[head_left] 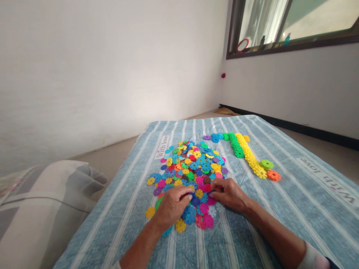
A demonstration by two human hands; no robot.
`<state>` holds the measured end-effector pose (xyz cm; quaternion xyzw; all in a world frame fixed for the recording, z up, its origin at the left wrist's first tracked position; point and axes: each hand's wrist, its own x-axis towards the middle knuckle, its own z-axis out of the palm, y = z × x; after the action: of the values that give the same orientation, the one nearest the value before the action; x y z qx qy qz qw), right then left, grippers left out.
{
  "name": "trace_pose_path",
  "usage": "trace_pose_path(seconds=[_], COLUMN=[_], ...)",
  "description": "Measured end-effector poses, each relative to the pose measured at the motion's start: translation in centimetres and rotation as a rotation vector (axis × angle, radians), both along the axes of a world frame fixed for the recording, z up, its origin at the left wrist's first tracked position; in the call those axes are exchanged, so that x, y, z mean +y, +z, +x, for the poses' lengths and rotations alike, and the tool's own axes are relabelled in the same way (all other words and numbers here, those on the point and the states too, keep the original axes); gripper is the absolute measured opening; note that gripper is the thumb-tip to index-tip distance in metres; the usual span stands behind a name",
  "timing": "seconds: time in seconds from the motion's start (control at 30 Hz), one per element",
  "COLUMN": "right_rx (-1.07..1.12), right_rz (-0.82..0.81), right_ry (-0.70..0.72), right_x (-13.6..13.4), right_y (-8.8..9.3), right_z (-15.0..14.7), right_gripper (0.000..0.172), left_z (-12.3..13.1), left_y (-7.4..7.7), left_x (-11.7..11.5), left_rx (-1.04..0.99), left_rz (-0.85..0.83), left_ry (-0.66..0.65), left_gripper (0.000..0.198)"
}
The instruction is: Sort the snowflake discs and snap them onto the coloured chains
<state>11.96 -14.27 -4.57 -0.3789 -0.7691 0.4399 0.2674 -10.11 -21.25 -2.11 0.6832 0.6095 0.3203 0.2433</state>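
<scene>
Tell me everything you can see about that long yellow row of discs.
The long row of yellow, notched, plastic-looking discs lies slantwise on the blue-and-white striped cloth, its pieces overlapping closely. A row of green discs adjoins its far part; a light-green disc and orange disc sit by its near end.

One left hand (171, 201), one right hand (229, 193); one pile of notched discs (193, 166), too overlapped to count. At the pile's two o'clock, one green row (235, 145), one yellow row (249, 154); at three o'clock, one lime disc (266, 164), one orange disc (273, 175). Two "With love" prints (162, 147).
</scene>
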Motion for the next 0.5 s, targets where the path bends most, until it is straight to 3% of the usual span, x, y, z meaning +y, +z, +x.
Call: trace_pose_path(seconds=[0.3, 0.5], right_rx=[0.404, 0.401], right_rz=[-0.383, -0.397], right_ry=[0.022, -0.076], right_x=[-2.2, -2.8], right_y=[-0.1, -0.1], right_z=[-2.3, -3.3], right_gripper=[0.025, 0.026], left_z=[1.4, 1.9], left_y=[0.1, 0.1], left_x=[-0.5, -0.6], left_rx=[-0.265, -0.309], left_rz=[-0.122, -0.12], left_ry=[0.056, -0.035], left_gripper=[0.029, 0.03])
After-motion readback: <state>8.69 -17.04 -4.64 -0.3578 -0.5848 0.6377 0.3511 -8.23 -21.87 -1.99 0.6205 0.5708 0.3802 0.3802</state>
